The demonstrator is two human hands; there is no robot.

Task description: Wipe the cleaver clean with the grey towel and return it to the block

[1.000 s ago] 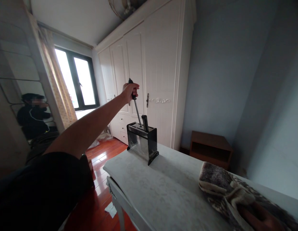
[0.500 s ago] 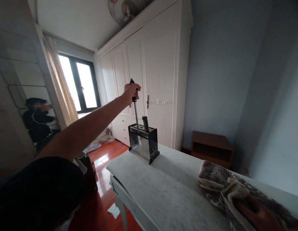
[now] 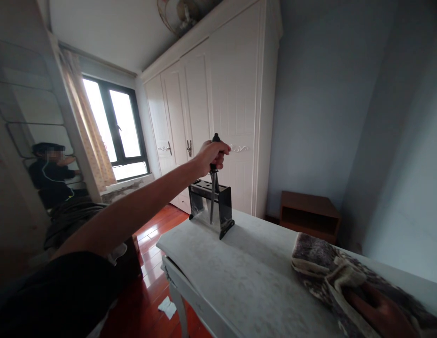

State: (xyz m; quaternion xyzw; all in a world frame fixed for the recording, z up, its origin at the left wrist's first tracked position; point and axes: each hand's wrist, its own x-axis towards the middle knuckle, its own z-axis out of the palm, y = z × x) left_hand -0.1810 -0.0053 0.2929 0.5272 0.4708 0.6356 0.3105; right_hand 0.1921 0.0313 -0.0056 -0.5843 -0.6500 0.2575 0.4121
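My left hand [image 3: 214, 156] is closed round the black handle of a sharpening steel [image 3: 212, 199], its slim grey rod pointing down. The rod hangs in front of a black knife block [image 3: 225, 206] with a clear front panel, at the far end of the table; whether it touches the panel I cannot tell. Behind the rod, a second black handle standing in the block is mostly hidden. At lower right, my right hand [image 3: 384, 307] is sunk in a brown and cream plush cloth [image 3: 315, 251], fingers curled into its folds.
The pale table [image 3: 246, 277] has its near left edge above a red wood floor [image 3: 151, 253]. White paper [image 3: 167, 307] lies on that floor. Beyond stand a white wardrobe [image 3: 236, 94] and a brown open cabinet [image 3: 310, 211]. A person shows in the mirror [image 3: 51, 176] at left.
My left hand has drawn the sharpening steel out of the block's top and brought it right and lower, in front of the block. My right hand has stayed in the cloth.
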